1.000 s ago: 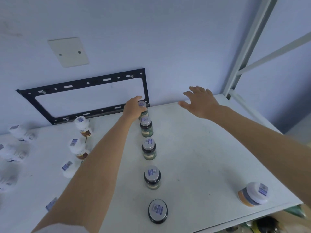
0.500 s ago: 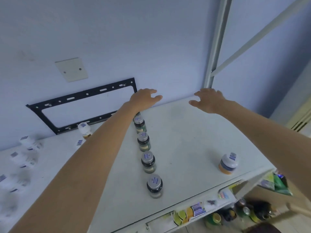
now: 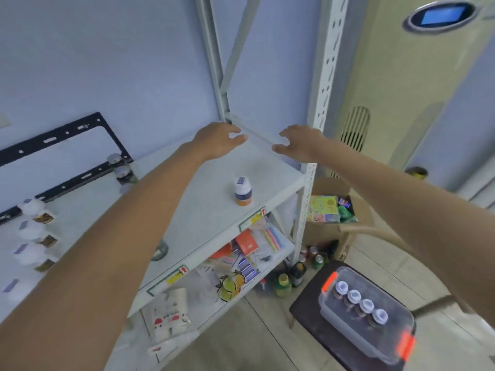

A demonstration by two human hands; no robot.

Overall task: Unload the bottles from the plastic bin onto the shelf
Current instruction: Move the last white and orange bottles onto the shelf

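Note:
My left hand [image 3: 218,140] and my right hand [image 3: 301,141] hover open and empty over the back right corner of the white shelf [image 3: 209,210]. A clear plastic bin [image 3: 356,336] with orange latches sits on a dark stool [image 3: 308,311] at the lower right, holding a row of several white-capped bottles [image 3: 360,303]. On the shelf stand a white-and-orange bottle [image 3: 243,191] near the front edge, dark jars [image 3: 122,170] partly hidden behind my left arm, and blurred white bottles [image 3: 34,226] at the far left.
The shelf's white perforated upright [image 3: 325,84] rises just right of my hands. A lower shelf level [image 3: 278,250] carries packets and cards. A cardboard box [image 3: 329,210] and several cans stand on the floor. A tall cream air conditioner [image 3: 417,89] fills the right.
My view has swung right and down, bringing the bin and stool into sight. My left hand let go of the back jar and both hands drifted right, open.

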